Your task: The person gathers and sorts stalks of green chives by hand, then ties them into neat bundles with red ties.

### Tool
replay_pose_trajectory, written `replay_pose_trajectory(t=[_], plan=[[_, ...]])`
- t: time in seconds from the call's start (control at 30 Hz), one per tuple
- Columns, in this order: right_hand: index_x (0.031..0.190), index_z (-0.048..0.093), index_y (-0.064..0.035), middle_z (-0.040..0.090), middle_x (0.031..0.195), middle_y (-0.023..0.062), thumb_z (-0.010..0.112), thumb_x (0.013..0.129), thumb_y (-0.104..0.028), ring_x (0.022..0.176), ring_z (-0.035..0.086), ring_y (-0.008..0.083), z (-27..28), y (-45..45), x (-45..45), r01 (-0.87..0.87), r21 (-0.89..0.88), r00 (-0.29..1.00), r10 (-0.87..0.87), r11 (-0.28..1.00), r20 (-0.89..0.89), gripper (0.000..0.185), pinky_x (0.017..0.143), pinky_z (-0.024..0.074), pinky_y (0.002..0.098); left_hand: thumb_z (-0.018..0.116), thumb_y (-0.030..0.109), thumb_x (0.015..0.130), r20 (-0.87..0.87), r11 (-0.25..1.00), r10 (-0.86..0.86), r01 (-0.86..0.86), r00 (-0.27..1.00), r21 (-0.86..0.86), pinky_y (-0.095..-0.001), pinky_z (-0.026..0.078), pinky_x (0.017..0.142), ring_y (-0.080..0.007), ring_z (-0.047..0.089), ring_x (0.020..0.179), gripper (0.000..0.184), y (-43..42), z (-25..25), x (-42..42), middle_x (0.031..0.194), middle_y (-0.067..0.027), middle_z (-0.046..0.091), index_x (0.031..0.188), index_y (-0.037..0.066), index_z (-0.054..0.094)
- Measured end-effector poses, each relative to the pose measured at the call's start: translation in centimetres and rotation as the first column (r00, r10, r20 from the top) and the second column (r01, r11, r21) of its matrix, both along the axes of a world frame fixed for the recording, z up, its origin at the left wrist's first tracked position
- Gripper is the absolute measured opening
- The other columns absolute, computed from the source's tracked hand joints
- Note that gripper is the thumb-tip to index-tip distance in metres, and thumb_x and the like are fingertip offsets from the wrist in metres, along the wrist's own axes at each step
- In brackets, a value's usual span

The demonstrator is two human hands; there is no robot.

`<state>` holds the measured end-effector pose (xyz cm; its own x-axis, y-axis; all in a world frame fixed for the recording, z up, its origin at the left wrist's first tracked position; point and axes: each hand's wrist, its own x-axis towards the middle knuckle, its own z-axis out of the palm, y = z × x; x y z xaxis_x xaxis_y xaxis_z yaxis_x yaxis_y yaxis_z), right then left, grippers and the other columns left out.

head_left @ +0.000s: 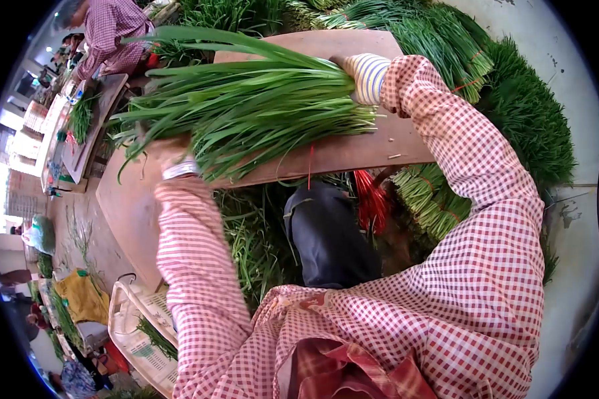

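Observation:
A large loose bunch of garlic chives (266, 100) lies across the brown board, leaf tips to the left and pale cut ends to the right. My right hand (366, 76), in a striped knit glove, is closed on the bunch near its stem end. Under the leafy end is my left hand (171, 151), smeared by motion, its fingers mostly hidden among the leaves. A red tie (311, 163) hangs over the board's front edge below the bunch.
The brown work board (393, 149) spans the front. Tied chive bundles (439, 46) are piled behind and right. Red ties (371, 203) hang beside my dark-clad knee (329, 233). A white plastic basket (136, 339) stands lower left. Another person (116, 33) works at upper left.

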<state>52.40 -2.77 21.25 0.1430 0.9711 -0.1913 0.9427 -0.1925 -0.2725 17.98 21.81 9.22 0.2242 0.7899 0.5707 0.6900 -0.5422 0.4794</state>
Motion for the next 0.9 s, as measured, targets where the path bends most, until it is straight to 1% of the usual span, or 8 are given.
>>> replay_pose_trajectory(t=[0.07, 0.1, 0.2, 0.33, 0.47, 0.53, 0.8, 0.9], plan=[[0.131, 0.043, -0.0083, 0.063, 0.108, 0.018, 0.069, 0.068, -0.004, 0.102, 0.061, 0.0302, -2.6, 0.9, 1.5, 0.091, -0.07, 0.994, -0.086, 0.993, 0.073, 0.069, 0.086, 0.0493, 0.0361, 0.047, 0.041, 0.088, 0.923, 0.797, 0.141, 0.513, 0.357, -0.32, -0.0435, 0.038, 0.098, -0.0274, 0.054, 0.109, 0.04, 2.3, 2.2, -3.1, 0.12, -0.0099, 0.059, 0.115, 0.012, 0.057], [0.133, 0.042, -0.0075, 0.062, 0.11, 0.0188, 0.068, 0.068, -0.004, 0.103, 0.06, 0.031, -3.7, 1.0, 1.9, 0.102, -0.137, 0.993, -0.093, 0.985, 0.077, 0.07, 0.088, 0.0486, 0.036, 0.052, 0.037, 0.086, 0.881, 0.721, 0.471, 0.594, -0.043, -0.356, -0.0412, 0.042, 0.096, -0.0262, 0.058, 0.104, 0.04, 1.8, 5.2, -4.7, 0.115, -0.0142, 0.061, 0.107, 0.004, 0.059], [0.134, 0.037, -0.0043, 0.059, 0.115, 0.0207, 0.067, 0.07, -0.006, 0.107, 0.058, 0.0334, -5.3, 1.1, 3.0, 0.105, -0.211, 0.993, -0.091, 0.972, 0.074, 0.07, 0.091, 0.0471, 0.0372, 0.037, 0.015, 0.093, 0.886, 0.849, 0.457, 0.258, 0.083, -0.462, -0.038, 0.027, 0.107, -0.0215, 0.043, 0.122, 0.039, 0.6, 10.1, -7.3, 0.131, -0.0121, 0.049, 0.127, -0.001, 0.046], [0.133, 0.038, -0.004, 0.059, 0.115, 0.0209, 0.067, 0.07, -0.007, 0.108, 0.057, 0.0336, -4.6, 1.3, 2.8, 0.118, -0.217, 0.991, -0.103, 0.969, 0.082, 0.069, 0.091, 0.0469, 0.0379, 0.061, 0.022, 0.078, 0.386, 0.952, -0.298, 0.304, 0.873, 0.047, -0.0381, 0.034, 0.102, -0.0238, 0.048, 0.116, 0.05, -2.3, 12.0, 1.2, 0.127, -0.0122, 0.052, 0.123, 0.003, 0.052], [0.132, 0.038, -0.0037, 0.059, 0.115, 0.0211, 0.068, 0.071, -0.008, 0.108, 0.057, 0.0339, -4.1, 0.2, 1.3, 0.129, -0.157, 0.99, -0.117, 0.979, 0.084, 0.069, 0.091, 0.0468, 0.0386, 0.088, 0.036, 0.049, -0.149, 0.585, -0.81, 0.771, 0.567, -0.25, -0.0433, 0.025, 0.11, -0.0268, 0.032, 0.133, 0.112, -13.5, 9.0, 18.7, 0.14, -0.0127, 0.04, 0.14, 0.011, 0.03], [0.132, 0.038, -0.0036, 0.059, 0.115, 0.0212, 0.068, 0.071, -0.009, 0.108, 0.057, 0.034, -4.2, -0.5, 1.0, 0.121, -0.114, 0.992, -0.115, 0.986, 0.06, 0.068, 0.091, 0.0468, 0.0389, 0.089, 0.041, 0.042, -0.648, 0.698, -0.609, 0.696, 0.457, -0.165, -0.052, 0.023, 0.108, -0.0311, 0.03, 0.134, 0.119, -15.4, 8.2, 22.0, 0.14, -0.0141, 0.038, 0.14, 0.012, 0.028], [0.122, 0.047, -0.0037, 0.06, 0.109, 0.0219, 0.07, 0.069, -0.015, 0.104, 0.057, 0.0379, -6.5, -2.3, 3.9, 0.01, 0.069, 0.965, 0.008, 0.998, -0.261, 0.059, 0.086, 0.0483, 0.0386, 0.086, 0.045, 0.047, -0.703, 0.741, -0.594, 0.605, 0.391, -0.29, -0.0572, 0.025, 0.104, -0.0326, 0.035, 0.13, 0.108, -15.4, 6.3, 23.1, 0.137, -0.0142, 0.041, 0.137, 0.014, 0.034], [0.131, 0.043, -0.0059, 0.054, 0.121, 0.0182, 0.069, 0.075, -0.018, 0.114, 0.052, 0.0301, -11.5, -7.4, 6.5, 0.196, 0.509, 0.854, 0.11, 0.838, -0.509, 0.062, 0.094, 0.0436, 0.0366, 0.086, 0.046, 0.045, -0.709, 0.769, -0.568, 0.577, 0.419, -0.274, -0.0577, 0.023, 0.105, -0.0342, 0.034, 0.131, 0.113, -15.1, 6.0, 22.9, 0.137, -0.016, 0.04, 0.138, 0.015, 0.031]])
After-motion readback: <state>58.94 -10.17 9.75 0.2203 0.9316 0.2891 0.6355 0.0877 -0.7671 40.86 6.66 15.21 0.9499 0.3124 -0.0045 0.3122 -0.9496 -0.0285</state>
